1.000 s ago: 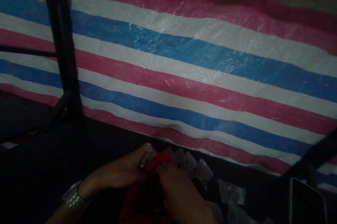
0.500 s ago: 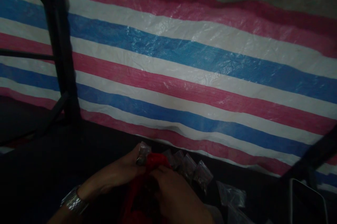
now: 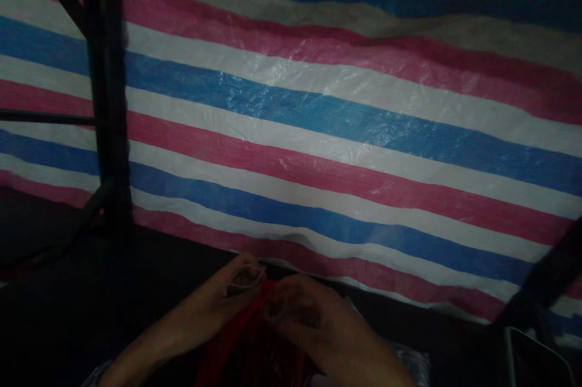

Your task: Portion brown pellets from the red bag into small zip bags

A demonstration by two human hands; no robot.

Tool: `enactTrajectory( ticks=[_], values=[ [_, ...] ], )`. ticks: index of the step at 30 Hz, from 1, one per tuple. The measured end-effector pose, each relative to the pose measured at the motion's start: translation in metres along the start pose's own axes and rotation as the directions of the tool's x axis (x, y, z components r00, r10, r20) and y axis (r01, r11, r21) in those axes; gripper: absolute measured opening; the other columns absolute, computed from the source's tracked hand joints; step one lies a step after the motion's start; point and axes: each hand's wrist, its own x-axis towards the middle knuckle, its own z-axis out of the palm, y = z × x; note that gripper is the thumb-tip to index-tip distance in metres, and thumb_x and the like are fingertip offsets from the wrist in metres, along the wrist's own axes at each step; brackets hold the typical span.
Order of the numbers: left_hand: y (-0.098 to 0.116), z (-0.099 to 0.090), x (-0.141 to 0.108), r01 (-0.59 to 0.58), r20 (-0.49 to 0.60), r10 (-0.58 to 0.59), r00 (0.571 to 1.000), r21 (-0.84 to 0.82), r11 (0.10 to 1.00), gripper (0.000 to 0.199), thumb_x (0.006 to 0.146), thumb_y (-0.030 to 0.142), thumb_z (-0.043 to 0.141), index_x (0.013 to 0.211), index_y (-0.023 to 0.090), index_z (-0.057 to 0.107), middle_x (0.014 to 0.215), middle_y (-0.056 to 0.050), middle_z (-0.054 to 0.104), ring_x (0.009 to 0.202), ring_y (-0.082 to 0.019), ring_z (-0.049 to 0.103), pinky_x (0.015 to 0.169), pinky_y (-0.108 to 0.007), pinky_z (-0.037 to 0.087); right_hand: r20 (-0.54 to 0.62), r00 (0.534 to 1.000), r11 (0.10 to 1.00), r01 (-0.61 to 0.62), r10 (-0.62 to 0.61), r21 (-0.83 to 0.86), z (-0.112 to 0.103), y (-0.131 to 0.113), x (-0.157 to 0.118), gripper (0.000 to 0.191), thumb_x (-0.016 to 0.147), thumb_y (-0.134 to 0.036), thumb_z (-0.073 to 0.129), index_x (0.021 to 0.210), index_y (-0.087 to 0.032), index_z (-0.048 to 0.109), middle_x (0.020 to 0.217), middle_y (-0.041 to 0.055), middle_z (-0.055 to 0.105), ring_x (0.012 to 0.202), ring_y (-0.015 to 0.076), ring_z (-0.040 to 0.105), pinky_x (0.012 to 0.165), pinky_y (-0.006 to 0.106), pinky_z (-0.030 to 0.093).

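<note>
Gripping a small clear plastic bag (image 3: 245, 278), the left hand (image 3: 218, 299) flanks the far end of a red bag (image 3: 220, 341), long axis near-to-far; the right hand (image 3: 330, 314), close on its right, has curled fingers, their hold too dark to tell.

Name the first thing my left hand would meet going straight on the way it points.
Your left hand would probably meet the striped sheet first, low down, though depth is unclear in this dimness.

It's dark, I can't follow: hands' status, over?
Left hand: holding small clear plastic bag. Right hand: at floppy red bag, grip unclear. Darkness hides detail.
</note>
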Motion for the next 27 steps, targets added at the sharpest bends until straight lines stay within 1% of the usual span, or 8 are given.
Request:
enactTrajectory(
  ticks=[3, 6, 9, 13, 17, 21, 24, 27],
  values=[
    [0.01, 0.012, -0.003, -0.02, -0.004, 0.019, 1.0, -0.08, 0.997, 0.031, 0.096, 0.048, 0.073, 0.116, 0.027, 0.063, 0.125, -0.004, 0.073, 0.117, -0.026, 0.07, 0.107, -0.044, 0.051, -0.113, 0.993, 1.0, 0.027, -0.026, 0.012, 0.0, -0.008, 0.0, 0.036, 0.094, -0.02, 0.067, 0.129, -0.029, 0.071, 0.132, 0.0033, 0.076, 0.122, 0.0231, 0.071, 0.106, 0.037, 0.055],
    [0.013, 0.025, -0.005, -0.02, 0.035, 0.026, 0.999, -0.142, 0.99, 0.037, 0.094, 0.043, 0.075, 0.127, 0.03, 0.065, 0.139, -0.005, 0.071, 0.128, -0.028, 0.067, 0.117, -0.047, 0.046, -0.224, 0.972, 0.977, 0.025, -0.073, -0.212, 0.002, -0.013, -0.003, 0.044, 0.093, -0.022, 0.069, 0.136, -0.033, 0.07, 0.144, 0.0037, 0.069, 0.135, 0.0267, 0.063, 0.117, 0.044, 0.047],
    [0.004, 0.034, -0.003, -0.036, 0.041, 0.042, 0.998, -0.133, 0.99, 0.043, 0.093, 0.036, 0.076, 0.134, 0.033, 0.066, 0.144, -0.003, 0.07, 0.134, -0.029, 0.064, 0.121, -0.047, 0.043, -0.185, 0.976, 0.893, 0.021, -0.116, -0.45, 0.004, -0.016, -0.006, 0.052, 0.089, -0.015, 0.07, 0.136, -0.037, 0.071, 0.14, 0.0029, 0.069, 0.132, 0.0285, 0.064, 0.116, 0.046, 0.048],
    [-0.012, 0.038, 0.001, -0.062, 0.027, 0.067, 0.997, -0.141, 0.988, 0.05, 0.092, 0.032, 0.075, 0.141, 0.034, 0.063, 0.148, -0.005, 0.068, 0.137, -0.03, 0.062, 0.122, -0.05, 0.042, -0.151, 0.982, 0.802, 0.004, -0.117, -0.597, 0.008, -0.018, -0.007, 0.056, 0.09, -0.008, 0.064, 0.139, -0.035, 0.069, 0.135, 0.0056, 0.067, 0.12, 0.028, 0.07, 0.108, 0.047, 0.055],
    [-0.02, 0.039, 0.002, -0.044, 0.02, 0.046, 0.999, -0.108, 0.993, 0.052, 0.092, 0.032, 0.074, 0.143, 0.031, 0.063, 0.151, -0.008, 0.066, 0.136, -0.031, 0.062, 0.123, -0.05, 0.04, -0.134, 0.985, 0.767, -0.005, -0.106, -0.642, 0.016, -0.016, -0.002, 0.058, 0.088, -0.004, 0.064, 0.139, -0.031, 0.068, 0.139, 0.0078, 0.064, 0.124, 0.0304, 0.068, 0.106, 0.049, 0.057],
    [-0.017, 0.039, 0.001, -0.031, 0.034, 0.035, 0.999, -0.121, 0.992, 0.055, 0.09, 0.037, 0.076, 0.143, 0.029, 0.062, 0.15, -0.009, 0.066, 0.137, -0.032, 0.062, 0.121, -0.049, 0.042, -0.166, 0.98, 0.77, -0.022, -0.109, -0.637, 0.019, -0.016, 0.001, 0.049, 0.089, -0.003, 0.064, 0.132, -0.026, 0.069, 0.135, 0.0085, 0.067, 0.127, 0.0304, 0.066, 0.108, 0.049, 0.054],
    [-0.007, 0.039, 0.002, -0.028, 0.022, 0.031, 0.999, -0.099, 0.995, 0.048, 0.089, 0.037, 0.075, 0.135, 0.03, 0.066, 0.14, -0.006, 0.072, 0.131, -0.03, 0.065, 0.118, -0.047, 0.044, -0.193, 0.973, 0.776, -0.027, -0.123, -0.63, 0.015, -0.016, 0.001, 0.044, 0.091, -0.007, 0.064, 0.13, -0.027, 0.07, 0.135, 0.0077, 0.068, 0.125, 0.0296, 0.067, 0.107, 0.047, 0.054],
    [0.004, 0.034, 0.005, -0.049, -0.008, 0.049, 0.999, -0.073, 0.996, 0.03, 0.092, 0.043, 0.072, 0.118, 0.028, 0.07, 0.121, -0.004, 0.077, 0.113, -0.027, 0.07, 0.107, -0.043, 0.05, -0.239, 0.957, 0.793, -0.017, -0.163, -0.609, 0.008, -0.016, -0.002, 0.04, 0.093, -0.013, 0.065, 0.129, -0.029, 0.069, 0.133, 0.0061, 0.071, 0.122, 0.0286, 0.069, 0.106, 0.044, 0.054]
  ],
)
